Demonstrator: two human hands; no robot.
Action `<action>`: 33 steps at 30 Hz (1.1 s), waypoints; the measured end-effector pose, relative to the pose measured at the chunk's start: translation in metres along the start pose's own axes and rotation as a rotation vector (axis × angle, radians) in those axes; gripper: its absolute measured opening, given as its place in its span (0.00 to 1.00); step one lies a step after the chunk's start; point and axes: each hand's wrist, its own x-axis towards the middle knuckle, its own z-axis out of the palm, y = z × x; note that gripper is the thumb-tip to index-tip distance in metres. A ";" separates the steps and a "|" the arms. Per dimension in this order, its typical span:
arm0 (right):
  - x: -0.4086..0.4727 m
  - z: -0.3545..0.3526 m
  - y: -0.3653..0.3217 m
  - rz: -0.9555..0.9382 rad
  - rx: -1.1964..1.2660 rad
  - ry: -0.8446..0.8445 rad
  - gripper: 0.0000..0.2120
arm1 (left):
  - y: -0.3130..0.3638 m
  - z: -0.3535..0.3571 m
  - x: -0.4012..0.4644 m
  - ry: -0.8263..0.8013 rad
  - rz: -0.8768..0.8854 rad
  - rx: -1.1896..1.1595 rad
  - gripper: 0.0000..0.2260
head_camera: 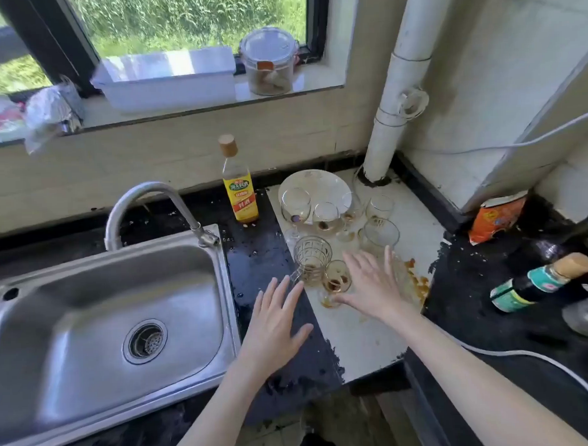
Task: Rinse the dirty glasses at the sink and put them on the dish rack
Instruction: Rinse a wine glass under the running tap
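Nowhere yet any grip. Leftmost, stainless steel sink basin (99,316) under curved chrome tap (142,208), dry-looking, well to the left of the small stemmed glass with brown dregs (337,280). Next, left hand (273,327), fingers straight and spread, holding nothing, hovering over black counter just left and near side of that glass. Beside it, ribbed clear glass mug (312,260), upright, touching or nearly touching the small glass on its left-rear. Behind, about 5 more clear stemmed glasses (339,214) clustered upright before a white plate (321,185). Right hand (371,283), likewise flat and empty, immediately right of the small glass, thumb near its base: judged nearer of the 2. Long axis vertical, rim up. No dish rack seen. Yellow-labelled cooking-wine bottle (239,188) behind and left, reading 料酒; other labels illegible.
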 end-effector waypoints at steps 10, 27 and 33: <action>0.010 -0.003 0.000 -0.096 0.075 0.051 0.33 | -0.018 0.007 0.034 0.062 0.073 -0.109 0.36; 0.011 -0.025 -0.187 -0.365 0.558 -0.168 0.31 | -0.127 -0.045 -0.043 0.279 -0.205 -0.853 0.23; 0.040 -0.002 -0.260 -0.248 0.693 -0.148 0.23 | -0.231 -0.062 -0.064 0.335 -0.326 -0.828 0.25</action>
